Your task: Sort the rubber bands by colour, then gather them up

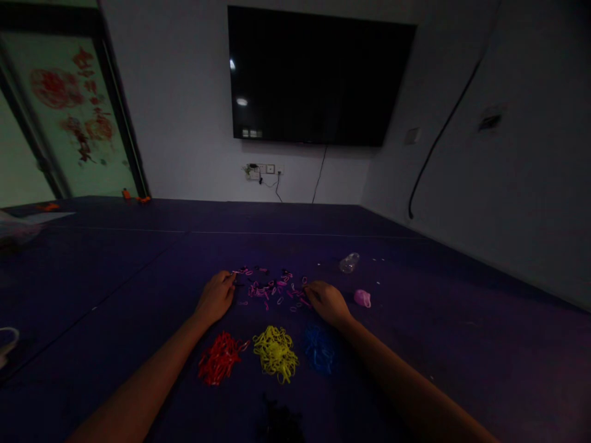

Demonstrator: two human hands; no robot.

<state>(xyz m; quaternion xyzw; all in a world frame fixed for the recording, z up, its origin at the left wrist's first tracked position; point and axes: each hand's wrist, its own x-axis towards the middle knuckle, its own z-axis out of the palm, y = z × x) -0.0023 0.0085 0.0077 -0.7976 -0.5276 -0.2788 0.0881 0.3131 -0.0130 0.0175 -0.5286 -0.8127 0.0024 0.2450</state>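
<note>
Small pink and black bands (265, 289) lie scattered between my two hands. My left hand (218, 296) rests at their left edge, fingertips close together near a few bands; whatever it may hold is too small to make out. At the right edge, my right hand (327, 301) has its fingers drawn together at the bands, with anything between them hidden. Nearer to me sit a red pile of bands (220, 359), a yellow pile (277, 354) and a blue pile (319, 349) beneath my right wrist. A black pile (281, 421) is at the bottom edge.
On the purple surface (184, 255), a clear plastic item (349, 263) and a pink item (362, 298) lie right of my right hand. A white curved object (8, 344) is at the far left. Orange objects (138, 198) lie near the wall.
</note>
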